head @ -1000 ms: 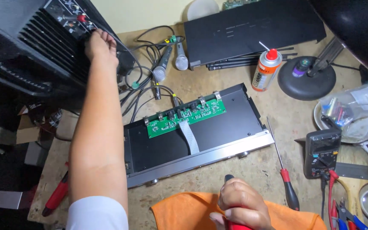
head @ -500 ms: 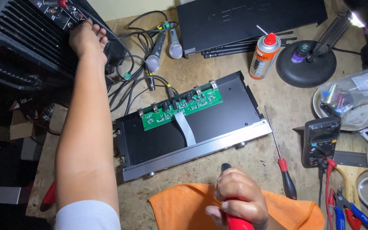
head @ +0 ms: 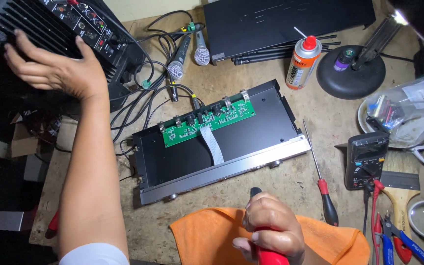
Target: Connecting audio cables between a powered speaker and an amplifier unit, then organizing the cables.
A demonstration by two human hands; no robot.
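My left hand [head: 52, 66] lies flat with spread fingers on the finned back panel of a large black speaker amplifier [head: 50, 24] at the top left. My right hand [head: 268, 230] grips a red-handled tool [head: 266, 252] with a black tip, over an orange cloth [head: 207, 240] at the bottom edge. Between the hands lies an opened black chassis [head: 251, 142] with a silver front strip, a green circuit board [head: 207, 120] and a white ribbon cable [head: 212, 145] inside.
Two microphones [head: 190, 54] and tangled cables lie behind the chassis. A black flat device [head: 290, 22], a spray can [head: 303, 61], a lamp base [head: 349, 73], a long red-handled screwdriver [head: 320, 181], a multimeter [head: 366, 159], a bag of parts [head: 403, 113] and pliers [head: 393, 240] fill the right side.
My left hand slid leftward from the amplifier's control panel onto its finned back. The view shifted right. My right hand stayed over the orange cloth with the tool.
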